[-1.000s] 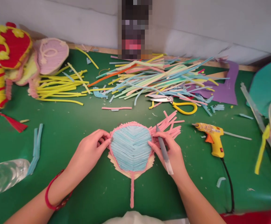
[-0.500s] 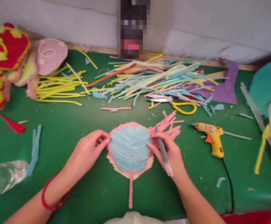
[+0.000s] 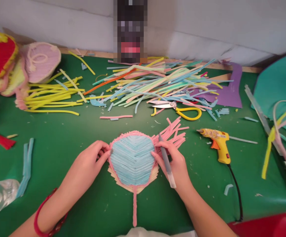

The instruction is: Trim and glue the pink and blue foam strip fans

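A round fan (image 3: 133,158) of blue pipe-cleaner strips in a chevron pattern lies in front of me. It has a pink rim, cream strips under its lower edge and a pink stem-like handle (image 3: 134,207). My left hand (image 3: 91,164) pinches the fan's left edge, fingertips on the rim. On the right edge rest the thumb and fingers of my right hand (image 3: 174,161). A grey pen (image 3: 166,161) with a clear end is held across that hand, tip up. Behind it, pink strips (image 3: 174,133) spread out to the right.
Scissors (image 3: 175,108) with yellow handles lie before a heap of coloured strips (image 3: 153,82). A yellow glue gun (image 3: 219,141) rests on the right, its cord running forward. Finished fans (image 3: 41,61) and yellow strips (image 3: 56,95) are at left, near a clear bottle (image 3: 1,197).
The whole scene has shifted left in view as the camera turned slightly right. Both hands keep their places on the fan's edges, and the pen stays in my right hand.
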`<control>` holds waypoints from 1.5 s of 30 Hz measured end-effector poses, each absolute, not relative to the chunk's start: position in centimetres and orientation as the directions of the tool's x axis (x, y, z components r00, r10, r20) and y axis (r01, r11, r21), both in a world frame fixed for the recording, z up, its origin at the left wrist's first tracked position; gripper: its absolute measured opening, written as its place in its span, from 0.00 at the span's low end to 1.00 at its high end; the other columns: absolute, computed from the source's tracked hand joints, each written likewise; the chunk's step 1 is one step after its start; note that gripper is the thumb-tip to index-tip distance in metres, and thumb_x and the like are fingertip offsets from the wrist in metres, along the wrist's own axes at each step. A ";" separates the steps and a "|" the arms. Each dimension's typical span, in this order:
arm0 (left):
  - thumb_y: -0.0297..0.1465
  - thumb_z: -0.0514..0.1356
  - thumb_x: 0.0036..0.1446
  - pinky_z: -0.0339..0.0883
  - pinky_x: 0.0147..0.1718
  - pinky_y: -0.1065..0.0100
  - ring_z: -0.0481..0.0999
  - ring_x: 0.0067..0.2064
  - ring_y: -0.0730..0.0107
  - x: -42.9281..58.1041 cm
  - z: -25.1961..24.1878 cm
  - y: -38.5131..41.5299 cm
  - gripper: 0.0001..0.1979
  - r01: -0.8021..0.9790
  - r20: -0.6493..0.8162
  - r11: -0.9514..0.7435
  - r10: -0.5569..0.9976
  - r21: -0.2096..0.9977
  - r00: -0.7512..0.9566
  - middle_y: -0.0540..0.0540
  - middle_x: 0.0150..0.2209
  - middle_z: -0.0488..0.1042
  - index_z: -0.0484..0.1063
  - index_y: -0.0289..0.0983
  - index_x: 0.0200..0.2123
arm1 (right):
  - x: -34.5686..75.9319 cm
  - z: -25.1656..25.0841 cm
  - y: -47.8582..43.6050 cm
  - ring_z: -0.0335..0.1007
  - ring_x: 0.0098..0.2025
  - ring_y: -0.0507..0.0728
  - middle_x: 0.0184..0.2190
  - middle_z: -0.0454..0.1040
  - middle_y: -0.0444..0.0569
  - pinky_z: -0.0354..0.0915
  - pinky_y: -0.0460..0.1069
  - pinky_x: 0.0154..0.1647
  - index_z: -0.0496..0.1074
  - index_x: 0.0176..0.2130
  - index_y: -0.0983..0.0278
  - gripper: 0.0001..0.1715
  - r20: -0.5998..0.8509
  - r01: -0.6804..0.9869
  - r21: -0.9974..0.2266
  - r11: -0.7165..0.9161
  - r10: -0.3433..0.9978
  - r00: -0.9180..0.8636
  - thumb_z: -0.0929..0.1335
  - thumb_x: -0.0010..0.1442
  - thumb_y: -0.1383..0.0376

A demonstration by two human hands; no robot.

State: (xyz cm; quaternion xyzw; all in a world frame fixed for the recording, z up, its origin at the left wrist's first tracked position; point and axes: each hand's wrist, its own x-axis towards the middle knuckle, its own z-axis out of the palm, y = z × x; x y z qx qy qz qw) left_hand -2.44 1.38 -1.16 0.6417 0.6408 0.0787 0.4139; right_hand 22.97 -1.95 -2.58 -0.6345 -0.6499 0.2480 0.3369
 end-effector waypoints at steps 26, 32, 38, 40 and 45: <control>0.24 0.54 0.60 0.69 0.45 0.61 0.75 0.44 0.63 0.0 -1.1 -2.0 0.08 0.757 0.311 -0.566 0.821 0.327 0.479 0.42 0.40 0.77 0.69 0.33 0.43 | 22.9 -2.9 -2.0 0.73 0.38 0.55 0.36 0.74 0.48 0.70 0.49 0.39 0.69 0.42 0.61 0.10 0.147 0.687 -0.723 0.073 0.988 0.049 0.68 0.58 0.71; 0.35 0.51 0.64 0.55 0.58 0.56 0.64 0.60 0.57 3.0 -1.3 -4.3 0.21 0.625 0.191 -0.750 0.660 0.215 0.727 0.40 0.60 0.66 0.65 0.31 0.57 | 23.5 -3.4 -2.5 0.74 0.37 0.56 0.39 0.75 0.50 0.70 0.52 0.40 0.71 0.42 0.61 0.10 0.094 0.700 -0.714 0.032 0.994 0.051 0.69 0.58 0.65; 0.42 0.47 0.64 0.49 0.59 0.52 0.57 0.64 0.52 4.0 -2.3 -3.5 0.29 0.777 0.072 -0.602 0.796 0.184 0.600 0.37 0.65 0.57 0.59 0.30 0.62 | 23.4 -3.7 -2.9 0.74 0.40 0.58 0.40 0.75 0.52 0.70 0.53 0.43 0.71 0.43 0.62 0.11 0.074 0.707 -0.707 0.010 0.995 0.061 0.69 0.58 0.62; 0.43 0.47 0.63 0.47 0.59 0.49 0.57 0.64 0.52 4.0 -2.9 -3.4 0.29 0.785 0.063 -0.580 0.811 0.215 0.582 0.38 0.65 0.56 0.59 0.32 0.62 | 23.2 -3.3 -2.7 0.74 0.39 0.57 0.39 0.76 0.51 0.70 0.53 0.42 0.71 0.43 0.61 0.12 0.067 0.709 -0.705 0.013 0.997 0.048 0.69 0.58 0.62; 0.43 0.47 0.63 0.38 0.60 0.48 0.56 0.64 0.53 3.9 -3.8 -3.6 0.29 0.775 0.080 -0.571 0.816 0.270 0.573 0.39 0.66 0.56 0.59 0.34 0.62 | 22.9 -1.4 -1.4 0.74 0.40 0.58 0.39 0.77 0.51 0.70 0.54 0.42 0.72 0.44 0.62 0.13 0.076 0.647 -0.761 -0.044 0.985 0.157 0.68 0.59 0.60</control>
